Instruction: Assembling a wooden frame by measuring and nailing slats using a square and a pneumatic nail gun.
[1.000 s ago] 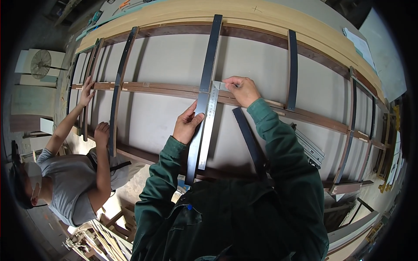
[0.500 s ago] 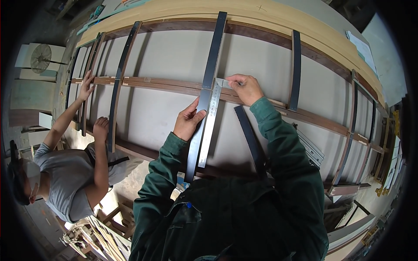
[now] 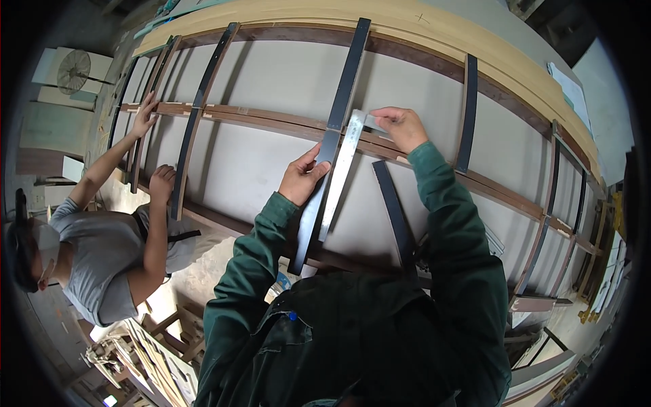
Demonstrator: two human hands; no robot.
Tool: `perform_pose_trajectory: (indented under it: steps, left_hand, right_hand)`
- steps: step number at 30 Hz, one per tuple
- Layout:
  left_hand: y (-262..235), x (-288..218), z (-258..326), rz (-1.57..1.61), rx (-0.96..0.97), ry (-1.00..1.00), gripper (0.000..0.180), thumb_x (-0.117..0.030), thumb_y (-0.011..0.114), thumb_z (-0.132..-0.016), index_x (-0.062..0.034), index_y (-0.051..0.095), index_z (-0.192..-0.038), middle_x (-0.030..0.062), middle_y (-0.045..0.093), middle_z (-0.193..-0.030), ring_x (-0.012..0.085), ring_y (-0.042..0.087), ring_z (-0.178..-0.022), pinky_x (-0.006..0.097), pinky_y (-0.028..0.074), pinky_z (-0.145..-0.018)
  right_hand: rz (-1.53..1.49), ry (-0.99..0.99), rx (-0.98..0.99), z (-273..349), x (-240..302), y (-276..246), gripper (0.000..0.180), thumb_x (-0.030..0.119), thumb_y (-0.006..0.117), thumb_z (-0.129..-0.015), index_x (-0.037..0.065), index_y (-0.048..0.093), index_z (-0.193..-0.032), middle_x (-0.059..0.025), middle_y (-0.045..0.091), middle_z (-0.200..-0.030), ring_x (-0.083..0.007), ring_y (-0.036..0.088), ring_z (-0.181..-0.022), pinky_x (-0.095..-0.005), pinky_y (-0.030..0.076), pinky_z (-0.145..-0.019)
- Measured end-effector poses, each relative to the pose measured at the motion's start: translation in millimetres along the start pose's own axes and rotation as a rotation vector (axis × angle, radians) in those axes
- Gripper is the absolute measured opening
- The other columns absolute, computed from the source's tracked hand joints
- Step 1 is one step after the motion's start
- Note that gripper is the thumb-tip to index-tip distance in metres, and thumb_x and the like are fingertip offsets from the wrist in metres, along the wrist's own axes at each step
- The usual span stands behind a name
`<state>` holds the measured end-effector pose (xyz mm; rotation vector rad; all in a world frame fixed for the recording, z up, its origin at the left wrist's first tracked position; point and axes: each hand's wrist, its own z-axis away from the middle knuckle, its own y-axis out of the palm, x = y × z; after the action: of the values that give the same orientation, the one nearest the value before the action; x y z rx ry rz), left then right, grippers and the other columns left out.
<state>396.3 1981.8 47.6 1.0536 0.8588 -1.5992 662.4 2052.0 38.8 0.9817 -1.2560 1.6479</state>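
My left hand [image 3: 304, 177] is closed around the near length of a dark strip [image 3: 310, 224], thumb on top and fingers along its left side. This strip meets a farther dark strip [image 3: 349, 71] at the frame's middle rail. My right hand [image 3: 403, 129] pinches the short arm of a metal try square [image 3: 341, 176] between thumb and fingers. The square's long blade slants down beside the held strip, with a narrow gap between them. A loose-ended dark strip [image 3: 393, 210] lies to the right of the blade.
The long wooden frame with brown rails [image 3: 271, 123] and dark crosspieces spans the pale panel [image 3: 258, 163]. Yellowish boards [image 3: 447, 34] run along its far side. At the left, a co-worker in a grey shirt [image 3: 108, 251] has both hands at the frame. Wood offcuts [image 3: 146, 356] lie lower left.
The try square has come away from the dark strip's edge and tilted, moving with my right hand. My left hand keeps its hold on the strip. The whole view has shifted slightly.
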Motion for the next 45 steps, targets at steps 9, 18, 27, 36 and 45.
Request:
perform_pose_trajectory:
  steps: [9,18,27,36,45]
  left_hand:
    - [-6.3,10.8,3.6,0.123,0.014,0.027,0.055,-0.009,0.062,-0.092,-0.0027,0.041,-0.143,0.0001,0.066,-0.083,0.0045,0.055,-0.074,0.020,0.047,-0.075]
    - [-2.5,16.3,-6.4,-0.042,0.083,0.062,0.056,-0.009,0.059,-0.094,-0.0026,0.037,-0.145,0.0032,0.067,-0.088,0.0048,0.057,-0.078,0.020,0.047,-0.078]
    - [-0.3,21.1,-3.4,-0.022,0.012,0.118,0.059,-0.019,0.065,-0.090,-0.0076,0.042,-0.143,-0.0026,0.048,-0.070,0.0070,0.044,-0.065,0.021,0.042,-0.065]
    - [-2.6,11.0,-2.0,-0.057,0.041,0.070,0.058,-0.022,0.063,-0.090,-0.0105,0.043,-0.143,0.0089,0.065,-0.090,0.0149,0.057,-0.079,0.025,0.047,-0.079]
    - [0.2,7.7,-0.6,-0.018,0.020,0.129,0.057,-0.019,0.063,-0.090,-0.0094,0.043,-0.143,0.0076,0.058,-0.089,0.0141,0.054,-0.080,0.025,0.045,-0.076]
  right_hand:
    - [0.709,-0.215,-0.089,207.3,34.0,-63.8,0.051,-0.002,0.071,-0.072,0.005,0.059,-0.121,-0.0156,0.059,-0.106,-0.0349,0.055,-0.100,-0.0413,0.047,-0.087]
    - [1.098,0.403,-0.020,325.3,-31.8,-42.7,0.096,0.018,0.079,-0.066,0.013,0.030,-0.149,-0.0201,0.058,-0.108,-0.0393,0.057,-0.100,-0.0455,0.047,-0.088]
    - [0.994,0.467,-0.221,298.7,24.1,-74.6,0.049,0.022,0.073,-0.062,0.014,0.067,-0.111,-0.0189,0.069,-0.084,-0.0438,0.065,-0.082,-0.0466,0.053,-0.077]
    - [0.203,0.485,-0.091,192.7,183.8,-57.6,0.022,0.022,0.069,-0.087,0.002,0.062,-0.082,-0.0021,0.059,-0.060,-0.0102,0.054,-0.047,-0.0242,0.042,-0.046]
    - [0.226,0.444,0.199,101.5,206.0,-3.0,0.029,0.027,0.070,-0.087,0.004,0.056,-0.077,-0.0016,0.058,-0.056,-0.0101,0.053,-0.043,-0.0232,0.043,-0.046]
